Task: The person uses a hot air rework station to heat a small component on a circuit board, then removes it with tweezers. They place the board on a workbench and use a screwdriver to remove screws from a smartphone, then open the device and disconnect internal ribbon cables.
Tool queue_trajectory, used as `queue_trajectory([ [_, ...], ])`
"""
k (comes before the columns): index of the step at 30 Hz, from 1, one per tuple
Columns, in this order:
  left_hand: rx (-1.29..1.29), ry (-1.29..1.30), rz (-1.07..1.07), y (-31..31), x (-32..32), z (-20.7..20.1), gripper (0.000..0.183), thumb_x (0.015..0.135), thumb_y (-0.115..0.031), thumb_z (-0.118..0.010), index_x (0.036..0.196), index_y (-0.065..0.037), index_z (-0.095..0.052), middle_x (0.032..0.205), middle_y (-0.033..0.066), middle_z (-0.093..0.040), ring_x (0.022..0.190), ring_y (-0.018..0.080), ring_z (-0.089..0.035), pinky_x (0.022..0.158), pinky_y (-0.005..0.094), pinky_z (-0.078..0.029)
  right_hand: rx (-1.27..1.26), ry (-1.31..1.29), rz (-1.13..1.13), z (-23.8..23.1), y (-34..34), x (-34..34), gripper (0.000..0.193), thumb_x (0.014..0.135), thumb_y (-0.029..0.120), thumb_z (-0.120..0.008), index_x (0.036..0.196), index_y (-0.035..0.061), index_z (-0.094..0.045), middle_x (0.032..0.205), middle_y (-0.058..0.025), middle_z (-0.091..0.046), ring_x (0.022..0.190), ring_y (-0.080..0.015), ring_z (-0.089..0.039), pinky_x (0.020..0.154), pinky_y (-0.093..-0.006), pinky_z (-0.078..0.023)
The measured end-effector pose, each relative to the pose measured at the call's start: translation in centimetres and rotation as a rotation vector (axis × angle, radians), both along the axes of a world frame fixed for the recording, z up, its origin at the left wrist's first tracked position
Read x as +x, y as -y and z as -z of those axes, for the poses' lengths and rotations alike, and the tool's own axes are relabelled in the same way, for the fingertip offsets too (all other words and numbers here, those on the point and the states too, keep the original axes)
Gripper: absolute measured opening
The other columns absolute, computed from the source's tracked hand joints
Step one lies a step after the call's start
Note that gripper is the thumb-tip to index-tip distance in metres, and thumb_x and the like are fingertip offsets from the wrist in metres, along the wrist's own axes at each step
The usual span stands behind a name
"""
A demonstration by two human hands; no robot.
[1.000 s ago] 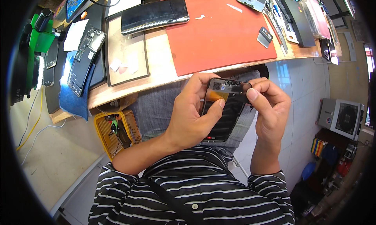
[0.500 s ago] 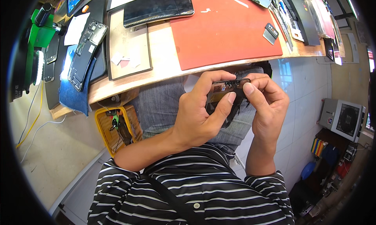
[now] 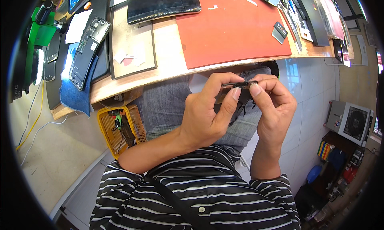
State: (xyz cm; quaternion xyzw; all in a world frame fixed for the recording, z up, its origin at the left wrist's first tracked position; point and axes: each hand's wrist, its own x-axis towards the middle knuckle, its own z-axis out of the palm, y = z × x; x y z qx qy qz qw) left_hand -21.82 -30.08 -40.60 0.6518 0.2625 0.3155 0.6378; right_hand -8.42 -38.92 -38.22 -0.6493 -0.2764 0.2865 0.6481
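Above my lap, beyond the table's front edge, both hands grip an opened phone (image 3: pixel 245 85) tilted nearly edge-on, so a thin dark rim with small parts shows. My left hand (image 3: pixel 205 116) is closed on its left side, the thumb pressed near the upper edge and the index finger curled behind. My right hand (image 3: pixel 276 106) pinches the right corner between thumb and bent fingers. Most of the phone's face is hidden by the tilt and by my left hand.
The wooden table (image 3: pixel 170 50) bears a red mat (image 3: pixel 236 34), a black phone (image 3: pixel 164 6), a shallow tray (image 3: pixel 154 50) and a disassembled phone (image 3: pixel 89 50). A small black-and-grey card (image 3: pixel 279 33) lies by the tools (image 3: pixel 293 24). A yellow basket (image 3: pixel 105 128) stands below.
The phone has been tipped from showing part of its inner face to almost edge-on. Both hands keep their hold, and my left thumb has shifted slightly up.
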Motion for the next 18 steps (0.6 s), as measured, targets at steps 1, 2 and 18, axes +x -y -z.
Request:
queue_trajectory([
  [1,-0.019,-0.008,0.001,0.00,-0.03,-0.10,0.022,0.104,-0.011,-0.063,0.123,0.000,-0.061,0.097,0.0151,-0.075,0.091,0.0200,-0.076,0.075,0.0310,-0.059,0.000,0.001,-0.005,-0.03,0.06,-0.01,0.009,0.091,0.000,-0.077,0.089,-0.0031,-0.069,0.102,-0.0079,-0.068,0.082,-0.0074,-0.060,0.067,-0.0192,-0.046],
  [2,-0.038,-0.017,0.001,-0.01,-0.07,-0.27,0.022,0.104,-0.011,-0.063,0.122,0.000,-0.062,0.096,0.0150,-0.075,0.090,0.0196,-0.076,0.074,0.0308,-0.059,0.011,-0.015,-0.010,-0.12,0.09,-0.07,0.010,0.091,-0.001,-0.078,0.090,-0.0032,-0.068,0.102,-0.0078,-0.068,0.083,-0.0075,-0.060,0.068,-0.0195,-0.048],
  [18,0.088,0.021,-0.062,0.20,0.26,-0.36,0.017,0.101,-0.007,-0.066,0.116,0.001,-0.065,0.086,0.0147,-0.076,0.077,0.0173,-0.077,0.064,0.0283,-0.058,0.001,0.018,0.009,-0.75,-0.31,-0.66,0.015,0.088,-0.005,-0.080,0.090,-0.0020,-0.065,0.098,-0.0055,-0.067,0.084,-0.0069,-0.062,0.072,-0.0195,-0.054],
])
